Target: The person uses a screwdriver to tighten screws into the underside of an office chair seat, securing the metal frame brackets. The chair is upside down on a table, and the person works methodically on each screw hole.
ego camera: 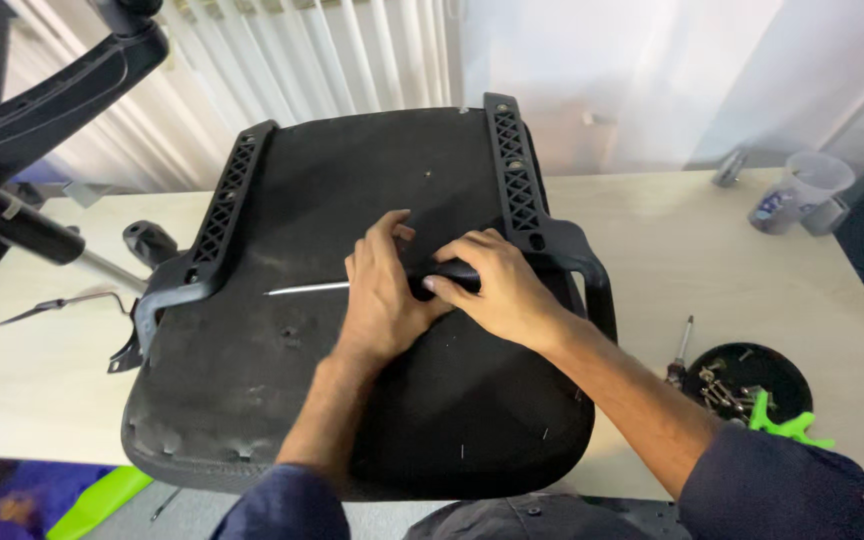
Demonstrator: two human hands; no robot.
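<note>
An upturned black office chair seat [252,400] lies on a pale wooden table [712,260], its two latticed arm brackets pointing away from me. My right hand [507,290] grips the black handle of a screwdriver [302,288] whose silver shaft points left across the seat's underside. My left hand [382,290] lies flat over the shaft near the handle, fingers spread and pressing down on the seat.
At the right sits a black round dish [787,370] with several screws, a green plastic part [787,425] on its rim and a small tool [680,350] beside it. A clear plastic cup [802,190] stands far right. Chair parts and a metal tool [52,305] lie left.
</note>
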